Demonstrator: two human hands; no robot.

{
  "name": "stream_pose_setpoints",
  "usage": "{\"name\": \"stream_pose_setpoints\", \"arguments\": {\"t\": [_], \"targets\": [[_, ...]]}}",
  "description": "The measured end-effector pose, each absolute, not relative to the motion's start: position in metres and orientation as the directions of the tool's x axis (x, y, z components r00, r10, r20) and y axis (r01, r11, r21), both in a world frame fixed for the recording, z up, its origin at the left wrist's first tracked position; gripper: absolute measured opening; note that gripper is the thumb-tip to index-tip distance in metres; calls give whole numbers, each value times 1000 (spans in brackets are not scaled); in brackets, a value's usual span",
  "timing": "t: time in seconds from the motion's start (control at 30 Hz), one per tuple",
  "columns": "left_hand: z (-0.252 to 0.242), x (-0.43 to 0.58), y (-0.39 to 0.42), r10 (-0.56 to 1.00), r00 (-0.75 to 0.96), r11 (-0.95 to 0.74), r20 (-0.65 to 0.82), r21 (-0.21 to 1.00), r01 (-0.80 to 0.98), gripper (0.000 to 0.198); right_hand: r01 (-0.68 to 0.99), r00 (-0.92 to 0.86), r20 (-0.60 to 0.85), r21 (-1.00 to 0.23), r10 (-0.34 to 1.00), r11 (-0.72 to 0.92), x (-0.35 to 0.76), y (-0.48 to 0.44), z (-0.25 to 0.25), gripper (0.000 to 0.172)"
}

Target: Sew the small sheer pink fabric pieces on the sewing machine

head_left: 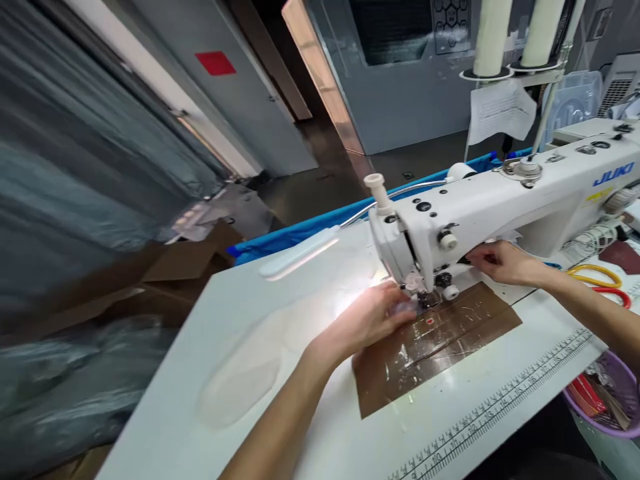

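A brown sheet (440, 350) with a glossy, clear-looking surface lies on the sewing table, its upper edge by the presser foot of a white sewing machine (465, 207). A small red mark shows on it near the needle. My left hand (367, 313) is left of the needle, thumb and fingers closing together at the sheet's edge over something see-through. Under the machine arm, behind the presser foot, my right hand (505, 262) has curled fingers around a spot with something dark; what it grips is hidden.
A lit lamp (300, 253) hangs over the table's left part. Ruler markings (480, 417) run along the front edge. Yellow-handled scissors (595, 273) lie at the right, above a purple basket (613, 400). Thread cones (493, 40) stand behind the machine; cardboard boxes (180, 260) are at the left.
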State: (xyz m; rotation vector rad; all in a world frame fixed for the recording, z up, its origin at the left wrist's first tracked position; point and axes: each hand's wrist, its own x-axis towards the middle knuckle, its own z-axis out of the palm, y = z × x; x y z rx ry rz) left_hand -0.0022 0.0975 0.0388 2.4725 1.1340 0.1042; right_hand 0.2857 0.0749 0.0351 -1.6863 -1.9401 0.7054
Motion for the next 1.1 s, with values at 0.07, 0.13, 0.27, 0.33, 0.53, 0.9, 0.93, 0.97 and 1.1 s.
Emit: {"name": "stream_pose_setpoints", "arguments": {"t": [0.07, 0.13, 0.27, 0.33, 0.53, 0.9, 0.93, 0.97, 1.1], "targets": [[26, -1, 95, 733, 679, -614, -43, 385, 689, 27, 832, -104, 22, -546, 994, 99, 310, 56, 38, 26], [11, -4, 95, 733, 678, -636, 52, 405, 657, 28, 895, -92, 13, -437, 996, 89, 328, 42, 37, 26], [-7, -10, 85, 756, 613, -640, 230, 456, 618, 28, 952, -134, 5, -278, 991, 130, 345, 32, 21, 27], [-6, -10, 70, 758, 598, -641, 261, 465, 610, 25, 952, -206, 46, -222, 977, 211, 346, 33, 11, 30], [6, -7, 24, 753, 629, -596, 195, 608, 525, 26, 942, -288, 162, -129, 944, 310, 358, 30, 12, 30], [-23, -6, 24, 632, 562, -775, 533, 448, 446, 20, 998, 56, -26, -2, 998, -56, 363, 27, 49, 26], [-22, -5, 22, 640, 549, -768, 538, 443, 462, 21, 997, 67, -47, 26, 997, -66, 359, 28, 45, 25], [-21, -4, 19, 655, 533, -756, 536, 447, 479, 24, 996, 76, -65, 56, 995, -72, 356, 29, 41, 24], [-19, -2, 13, 717, 512, -697, 473, 489, 524, 30, 981, 108, -90, 169, 990, -92, 349, 33, 33, 26]]}}
